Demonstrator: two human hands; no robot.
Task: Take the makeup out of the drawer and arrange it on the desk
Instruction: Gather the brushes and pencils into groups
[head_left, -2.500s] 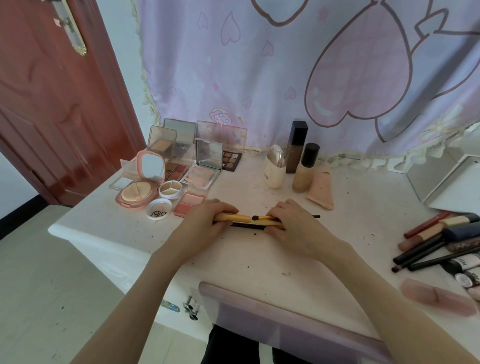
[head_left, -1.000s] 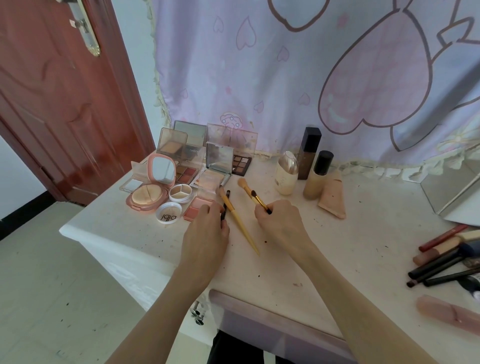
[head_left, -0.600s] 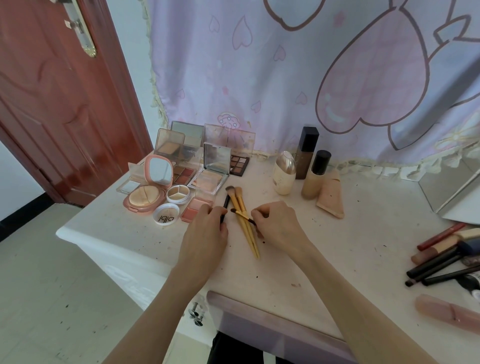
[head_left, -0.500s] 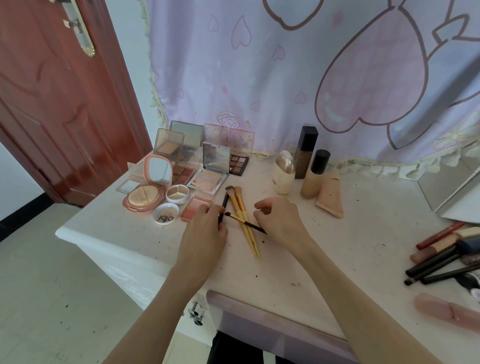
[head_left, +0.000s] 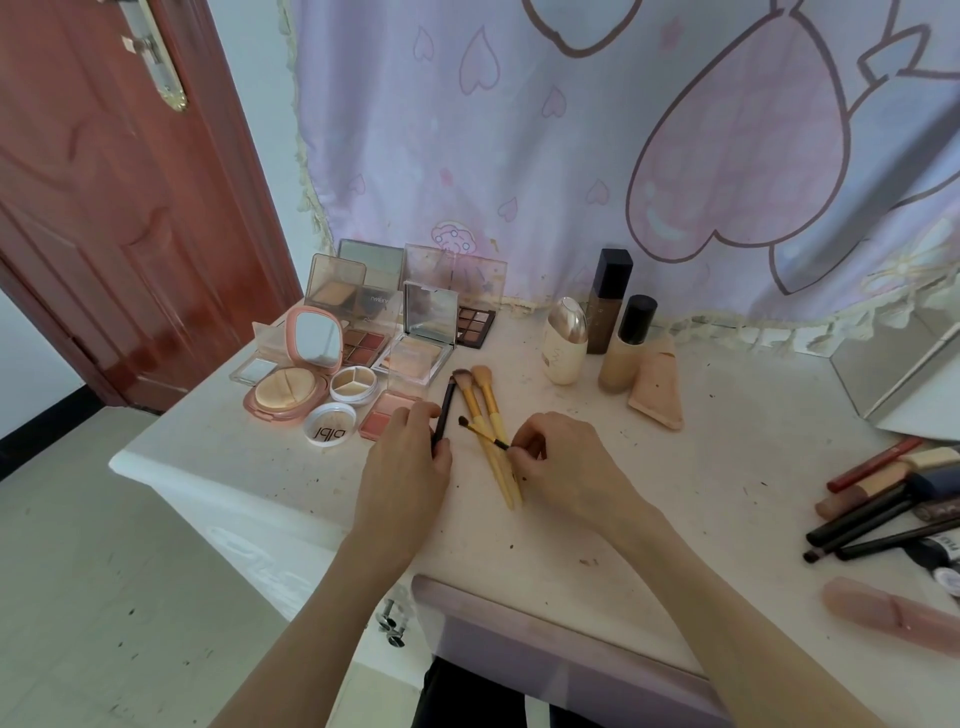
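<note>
Left hand (head_left: 410, 457) gripping a black brush (head_left: 444, 410) flat on the table (head_left: 675, 467). Right hand (head_left: 561, 462) pinching a small dark-tipped brush (head_left: 480, 430), laid across two yellow brushes (head_left: 491, 431) side by side.

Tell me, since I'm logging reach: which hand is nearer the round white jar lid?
Left. The left hand lies just right of the lid; the right hand is farther right.

Red door (head_left: 104, 218), heart-print curtain (head_left: 597, 130)
</note>
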